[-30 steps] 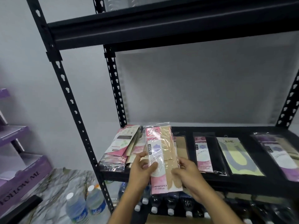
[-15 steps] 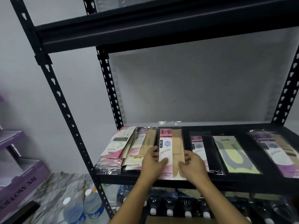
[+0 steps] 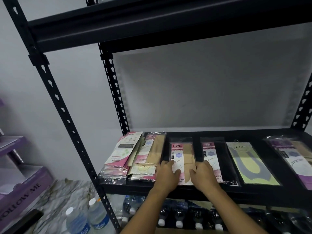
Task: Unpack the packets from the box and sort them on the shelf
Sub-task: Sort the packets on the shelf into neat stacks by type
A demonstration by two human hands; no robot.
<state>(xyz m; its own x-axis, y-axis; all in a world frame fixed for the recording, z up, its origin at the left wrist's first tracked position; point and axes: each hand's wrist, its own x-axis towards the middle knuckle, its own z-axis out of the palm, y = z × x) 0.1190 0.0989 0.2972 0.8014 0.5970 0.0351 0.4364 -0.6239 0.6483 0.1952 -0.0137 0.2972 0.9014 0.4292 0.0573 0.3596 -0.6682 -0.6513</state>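
Head view: L hand (image 3: 166, 174) + R hand (image 3: 203, 174), fingers flat, no grip, press beige ENE packet (image 3: 183, 154) onto shelf (image 3: 135, 188), lower centre, prob. squaring it w/ black packet (image 3: 219, 157) alongside.

The left forearm (image 3: 148, 211) and right forearm (image 3: 233, 210) rose bare from the bottom of the view and drew together as they reached forward, wrists straight. The left grip (image 3: 167, 173) lay palm down with its fingers (image 3: 166, 163) stretched forward and close together, thumb angled inward to the right. The right grip (image 3: 203, 173) mirrored it just beside, palm down, fingers straight, thumb angled left, the two thumbs near but apart
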